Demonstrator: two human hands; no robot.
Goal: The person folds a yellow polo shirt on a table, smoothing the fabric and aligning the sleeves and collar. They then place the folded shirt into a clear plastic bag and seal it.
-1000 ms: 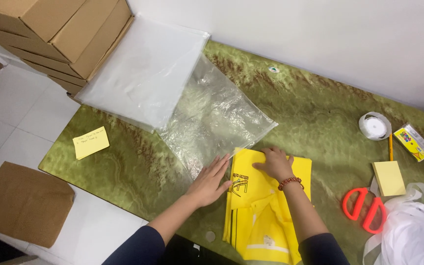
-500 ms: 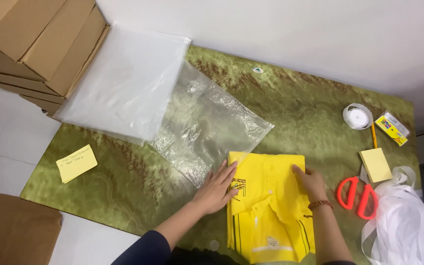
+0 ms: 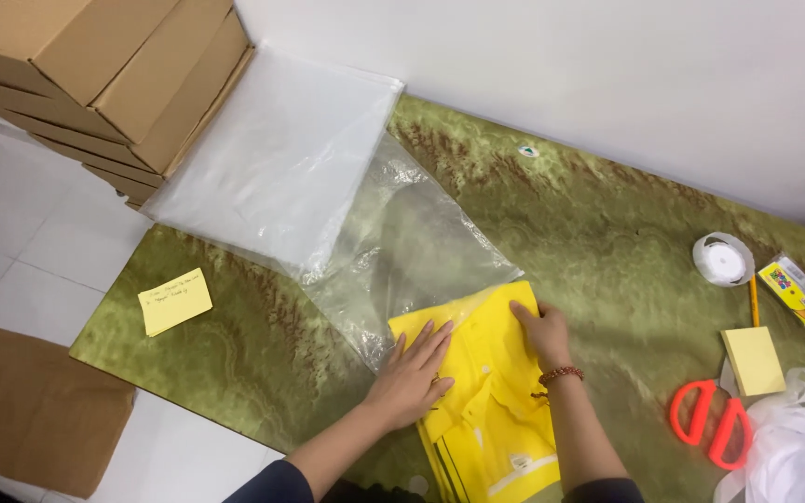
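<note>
A folded yellow garment (image 3: pixel 491 410) lies on the green patterned table (image 3: pixel 607 242) in front of me. My left hand (image 3: pixel 414 371) rests flat on its left edge with fingers spread. My right hand (image 3: pixel 540 332), with a beaded bracelet at the wrist, presses on the garment's top right corner. The garment's top edge sits at the mouth of a clear plastic bag (image 3: pixel 412 251), which lies flat just beyond it.
A stack of milky plastic bags (image 3: pixel 281 158) lies at the table's left, next to cardboard boxes (image 3: pixel 95 74). A yellow sticky note (image 3: pixel 175 301) is near left. At right: tape roll (image 3: pixel 722 258), sticky pad (image 3: pixel 753 360), pencil (image 3: pixel 754 300), orange scissors (image 3: pixel 712 421), white bag (image 3: pixel 794 456).
The garment has slid up and left toward the clear bag's mouth. My right hand went from its left side to its right, then to the top corner. The view has shifted.
</note>
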